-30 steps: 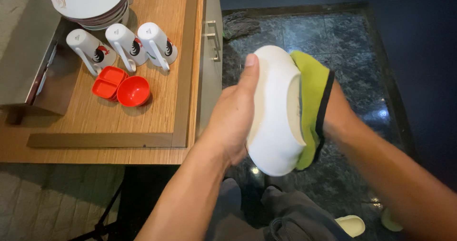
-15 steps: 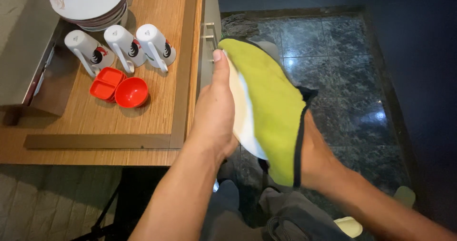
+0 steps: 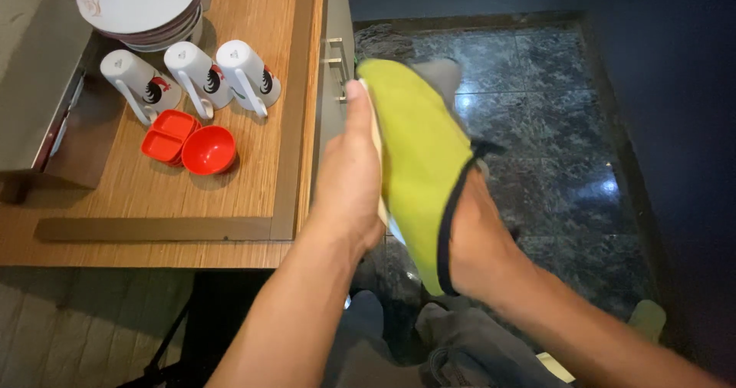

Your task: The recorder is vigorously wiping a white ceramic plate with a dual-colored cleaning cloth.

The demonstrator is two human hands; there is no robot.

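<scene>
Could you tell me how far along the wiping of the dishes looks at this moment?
Already set out on the wooden counter: a stack of white bowls, three white mugs lying on their sides and two red dishes. In hand: the left hand holds a white dish edge-on while the right hand presses a green cloth over it. Left: this dish is not yet on the counter; no other unwiped dishes show.

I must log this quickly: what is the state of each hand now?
Left hand: closed on the white bowl.
Right hand: under the green cloth, pressed to the bowl; grip hidden.
</scene>
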